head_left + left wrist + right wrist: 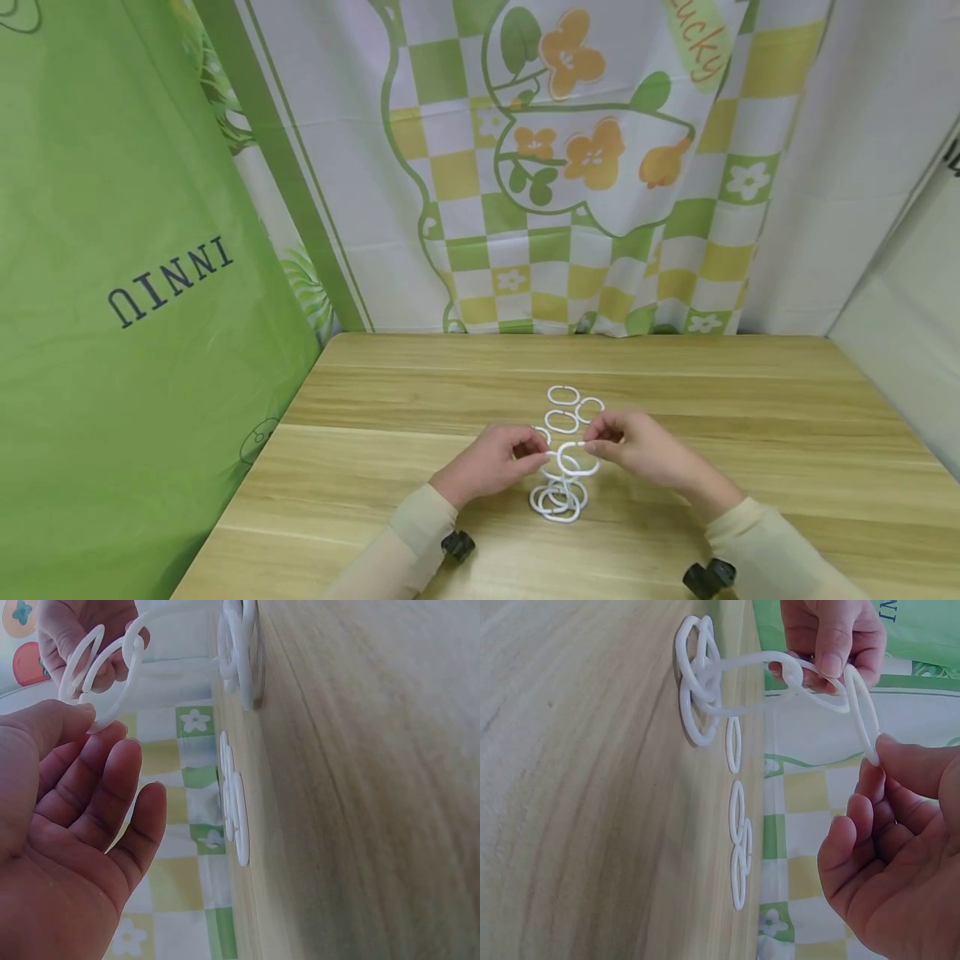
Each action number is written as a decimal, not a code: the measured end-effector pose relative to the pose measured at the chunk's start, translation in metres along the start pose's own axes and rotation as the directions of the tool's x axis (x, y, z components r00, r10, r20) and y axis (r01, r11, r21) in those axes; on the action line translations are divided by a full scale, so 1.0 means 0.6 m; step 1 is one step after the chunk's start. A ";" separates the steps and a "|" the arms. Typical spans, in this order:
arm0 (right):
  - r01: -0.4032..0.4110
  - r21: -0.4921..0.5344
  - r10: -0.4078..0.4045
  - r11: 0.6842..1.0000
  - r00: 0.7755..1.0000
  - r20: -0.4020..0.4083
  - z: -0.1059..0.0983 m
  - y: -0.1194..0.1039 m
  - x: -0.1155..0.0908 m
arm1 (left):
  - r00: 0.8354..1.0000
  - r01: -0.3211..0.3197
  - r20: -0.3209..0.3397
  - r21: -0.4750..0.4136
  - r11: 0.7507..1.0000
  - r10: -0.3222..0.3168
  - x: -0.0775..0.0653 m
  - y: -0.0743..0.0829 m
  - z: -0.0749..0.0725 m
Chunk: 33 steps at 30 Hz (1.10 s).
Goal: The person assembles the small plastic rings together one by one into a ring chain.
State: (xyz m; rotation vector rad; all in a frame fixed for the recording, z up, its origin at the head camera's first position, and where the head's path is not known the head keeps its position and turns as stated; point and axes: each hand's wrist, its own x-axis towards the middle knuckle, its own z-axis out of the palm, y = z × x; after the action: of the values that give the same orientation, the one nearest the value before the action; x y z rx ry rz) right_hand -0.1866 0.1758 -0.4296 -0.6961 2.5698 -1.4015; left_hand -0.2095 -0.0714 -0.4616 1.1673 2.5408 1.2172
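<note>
My left hand [495, 460] pinches a white oval curtain ring [133, 679] between thumb and forefinger, its other fingers loosely bent. That ring links into a short chain hanging to a cluster of joined rings [686, 664] on the table. Across from it, my right hand [648, 450] pinches another white curtain ring [855, 716] by its edge with thumb and index fingertip. Both held rings are raised above the wooden table [420, 375], and they overlap in the head view. In the right wrist view, the right-hand ring stands right at the left-hand ring.
Several loose white rings lie flat beyond my hands, including a far oval one [551, 395] and one beside it at the right [602, 407]. A patterned curtain [465, 275] hangs behind the table's back edge, and a green cloth [150, 400] hangs at the left.
</note>
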 end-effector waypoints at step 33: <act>0.089 -0.011 -0.088 0.996 0.992 0.095 0.029 -0.006 0.003 | 0.997 -0.080 0.003 0.053 0.995 0.080 -0.001 0.003 0.005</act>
State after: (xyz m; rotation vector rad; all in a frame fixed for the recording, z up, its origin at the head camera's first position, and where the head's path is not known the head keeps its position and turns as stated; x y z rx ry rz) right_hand -0.1814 0.1599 -0.4361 -0.8673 2.5083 -1.3405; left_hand -0.2069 -0.0690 -0.4623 1.2929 2.5638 1.1716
